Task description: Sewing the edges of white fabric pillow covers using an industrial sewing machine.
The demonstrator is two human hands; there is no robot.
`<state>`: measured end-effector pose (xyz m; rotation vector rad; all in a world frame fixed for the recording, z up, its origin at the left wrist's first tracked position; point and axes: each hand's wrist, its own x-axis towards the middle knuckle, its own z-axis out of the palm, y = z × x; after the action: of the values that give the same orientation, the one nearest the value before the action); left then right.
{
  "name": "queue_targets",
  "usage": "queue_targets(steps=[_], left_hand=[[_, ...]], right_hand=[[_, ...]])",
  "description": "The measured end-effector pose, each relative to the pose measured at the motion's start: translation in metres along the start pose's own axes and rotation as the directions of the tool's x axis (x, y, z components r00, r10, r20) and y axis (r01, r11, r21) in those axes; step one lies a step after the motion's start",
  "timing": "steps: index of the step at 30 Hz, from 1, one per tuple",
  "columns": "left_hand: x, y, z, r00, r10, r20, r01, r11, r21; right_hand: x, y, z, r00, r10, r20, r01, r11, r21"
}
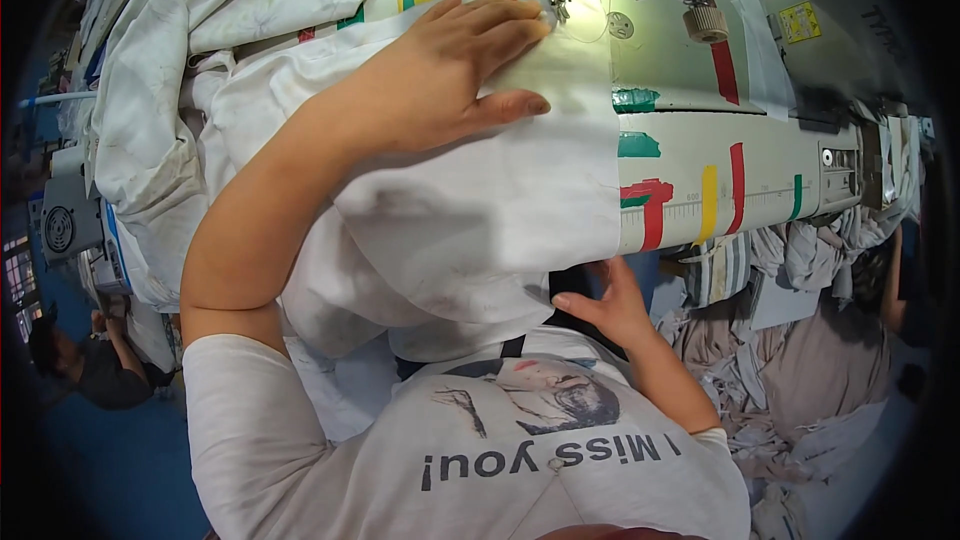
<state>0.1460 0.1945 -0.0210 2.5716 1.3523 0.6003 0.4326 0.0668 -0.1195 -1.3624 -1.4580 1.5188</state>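
On the sewing table (700,155) a white fabric (470,210) lies spread, its front edge hanging off; the left hand (450,75) presses flat on it, fingers wide, beside the needle (556,2); the right hand (600,305) pinches its lower edge.

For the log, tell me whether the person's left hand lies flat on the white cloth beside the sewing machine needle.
Yes, the left hand presses flat on the white cloth, fingertips beside the needle.

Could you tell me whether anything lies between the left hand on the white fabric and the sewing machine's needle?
Nothing visible does: the left hand presses the white fabric flat, fingertips right beside the needle area.
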Motion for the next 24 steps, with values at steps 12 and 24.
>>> queue_targets(steps=[12,24], left_hand=[[-0.004,0.008,0.008,0.999,0.031,0.042,-0.033,0.998,0.059],[-0.005,0.002,0.008,0.987,-0.046,0.155,0.019,0.984,0.176]], right_hand=[[-0.03,0.001,-0.022,0.885,0.128,0.448,-0.12,0.992,-0.047],[-0.034,-0.011,-0.026,0.81,0.175,0.56,-0.278,0.955,0.103]])
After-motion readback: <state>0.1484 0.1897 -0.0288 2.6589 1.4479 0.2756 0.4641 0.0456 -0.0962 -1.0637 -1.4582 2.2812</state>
